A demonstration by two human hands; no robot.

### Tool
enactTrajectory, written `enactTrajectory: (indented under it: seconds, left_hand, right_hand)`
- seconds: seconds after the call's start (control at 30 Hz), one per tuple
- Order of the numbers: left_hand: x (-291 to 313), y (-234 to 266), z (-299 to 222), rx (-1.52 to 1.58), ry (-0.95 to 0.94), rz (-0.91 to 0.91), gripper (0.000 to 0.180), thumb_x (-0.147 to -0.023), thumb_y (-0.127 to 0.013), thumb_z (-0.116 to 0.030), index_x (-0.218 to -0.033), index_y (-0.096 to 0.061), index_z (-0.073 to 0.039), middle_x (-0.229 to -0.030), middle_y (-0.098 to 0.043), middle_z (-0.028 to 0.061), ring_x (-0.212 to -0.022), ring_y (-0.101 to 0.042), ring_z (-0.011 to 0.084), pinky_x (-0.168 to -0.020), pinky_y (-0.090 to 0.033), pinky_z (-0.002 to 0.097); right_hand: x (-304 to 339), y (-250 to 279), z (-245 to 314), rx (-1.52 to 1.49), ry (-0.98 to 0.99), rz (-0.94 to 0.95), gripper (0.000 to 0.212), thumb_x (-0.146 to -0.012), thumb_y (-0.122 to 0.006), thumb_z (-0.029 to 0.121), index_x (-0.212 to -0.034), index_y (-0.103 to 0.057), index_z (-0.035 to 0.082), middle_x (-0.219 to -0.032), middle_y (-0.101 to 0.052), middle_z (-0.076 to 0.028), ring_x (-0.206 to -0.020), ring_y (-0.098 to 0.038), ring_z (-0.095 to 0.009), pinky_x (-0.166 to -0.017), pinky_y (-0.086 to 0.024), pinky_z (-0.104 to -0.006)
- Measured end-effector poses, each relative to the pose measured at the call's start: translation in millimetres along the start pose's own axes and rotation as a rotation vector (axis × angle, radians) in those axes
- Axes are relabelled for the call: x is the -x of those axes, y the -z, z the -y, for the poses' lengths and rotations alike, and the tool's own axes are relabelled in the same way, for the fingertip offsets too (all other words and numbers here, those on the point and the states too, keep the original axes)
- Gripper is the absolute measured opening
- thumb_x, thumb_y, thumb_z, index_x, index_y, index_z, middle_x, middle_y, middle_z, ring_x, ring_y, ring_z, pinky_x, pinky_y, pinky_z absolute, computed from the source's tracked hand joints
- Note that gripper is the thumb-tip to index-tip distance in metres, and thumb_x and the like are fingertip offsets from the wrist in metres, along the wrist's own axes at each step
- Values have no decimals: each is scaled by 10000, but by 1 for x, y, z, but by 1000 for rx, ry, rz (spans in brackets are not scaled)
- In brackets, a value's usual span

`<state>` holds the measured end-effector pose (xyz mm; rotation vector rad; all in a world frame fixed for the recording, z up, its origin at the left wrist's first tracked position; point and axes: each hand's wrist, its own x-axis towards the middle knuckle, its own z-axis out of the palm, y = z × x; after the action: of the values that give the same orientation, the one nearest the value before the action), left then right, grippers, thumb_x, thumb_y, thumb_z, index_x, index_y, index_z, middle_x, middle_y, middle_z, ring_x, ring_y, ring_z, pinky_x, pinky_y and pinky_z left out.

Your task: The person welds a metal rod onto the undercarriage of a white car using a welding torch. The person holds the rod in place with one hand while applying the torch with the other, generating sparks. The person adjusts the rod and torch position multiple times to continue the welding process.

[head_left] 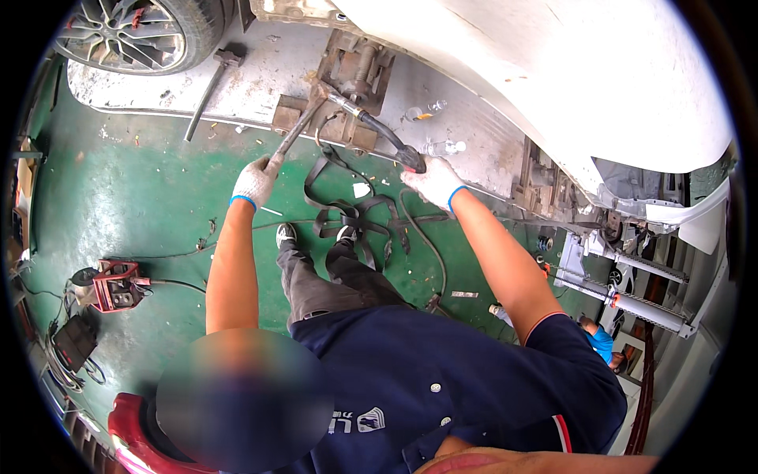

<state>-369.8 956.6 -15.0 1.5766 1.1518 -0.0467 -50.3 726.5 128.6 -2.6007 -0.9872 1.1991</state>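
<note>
- Head view: the metal bar (297, 131) runs up and to the right from your left hand (254, 182), most of its length beyond the fist, its wider far end in front of the rusty screw clamp (365, 69).
- What looks like a welding torch (384, 132) reaches up and to the left from your right hand (434, 182), its metal neck slanting toward the bar's far end. The two ends meet in the picture; you cannot tell from this angle whether they touch.
- Your left hand, in a white glove with a blue cuff, is closed around the near end of the bar, fingers wrapped together.
- Your right hand, gloved the same way, is clasped on the torch's black grip at its lower end, by a red patch; some of its fingers are hidden.
- Both tools slant over the edge of the grey platform (174, 96), where a hammer (210, 95) lies off to your left near a wheel (130, 33).
- Just above your right hand, a clear plastic bottle (446, 148) lies on that platform.
- Between your hands, lower down, black straps (347, 215) lie tangled on the green floor (166, 178) near your shoes (286, 234).
</note>
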Motion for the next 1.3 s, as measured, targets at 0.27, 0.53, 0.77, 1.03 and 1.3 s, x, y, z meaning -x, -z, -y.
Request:
enactTrajectory:
  seconds: [0.27,0.53,0.77,1.03,1.3]
  left_hand:
    - [-6,0,9,16,-12,7,698,-1024,-532,-638,-1087,-704,36,-954,-712,255,-913,-683,388,-878,-518,453]
    - [-5,5,1,-43,22,39,776,-1008,-525,-651,-1302,-686,48,-1178,-728,289,-1161,-688,430,-1022,-508,452]
    - [-7,9,2,-82,0,21,768,-1017,-510,-642,-1326,-679,41,-1220,-720,292,-1192,-678,433,-1037,-504,446]
    - [-7,4,-13,-98,-34,21,605,-1047,-524,-583,-1078,-713,-9,-990,-710,235,-952,-687,371,-881,-527,469]
    - [-30,8,11,-656,-402,74,336,-1071,-454,-206,-1356,-595,-98,-1078,-728,273,-986,-712,435,-907,-559,526]
  right_hand:
    - [-13,9,19,77,-23,42,526,-902,-744,433,-1182,-686,-9,-1062,-746,-247,-989,-732,-347,-897,-562,-433]
    - [6,29,63,261,-16,-27,516,-886,-716,417,-1152,-705,-25,-946,-746,-237,-861,-740,-370,-821,-577,-446]
    - [24,41,102,176,-144,76,417,-879,-676,375,-943,-745,-32,-776,-729,-195,-682,-720,-286,-680,-578,-442]
    - [4,27,63,170,3,-42,406,-880,-681,380,-926,-732,-20,-733,-699,-153,-592,-686,-265,-567,-549,-432]
    - [11,24,79,144,-93,49,401,-876,-694,375,-853,-730,-25,-683,-683,-128,-559,-669,-258,-548,-532,-418]
